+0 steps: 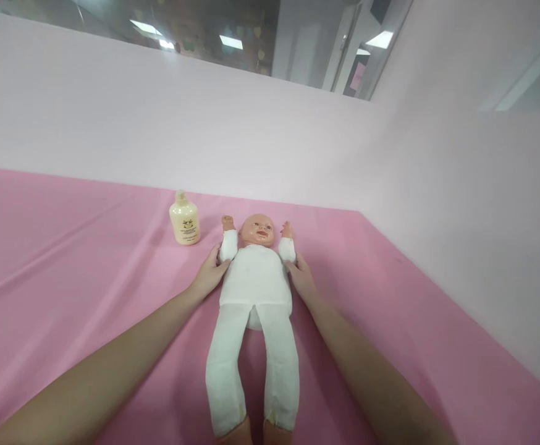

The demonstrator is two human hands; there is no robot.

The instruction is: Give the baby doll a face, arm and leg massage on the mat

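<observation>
1. Doll (256, 275): 6 o'clock, head toward 12.
2. I see left hand (210, 271) and right hand (302, 276) half-curled round its elbows.
3. Probably light, cloth-soft, slick-headed; I'd grip torso sides.

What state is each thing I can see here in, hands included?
White cloth-bodied doll with shiny, hard-looking head: lying face up, arms bent upward, legs apart.
Cream-coloured glossy bottle with dark print: standing upright; top too blurred to tell open or closed.
Pink smooth covering underneath: spread out, creased at left.
Left hand: against one doll arm; whether gripping is unclear.
Right hand: against the other arm, likewise unclear.
White rectangular lights up top: lit.
</observation>
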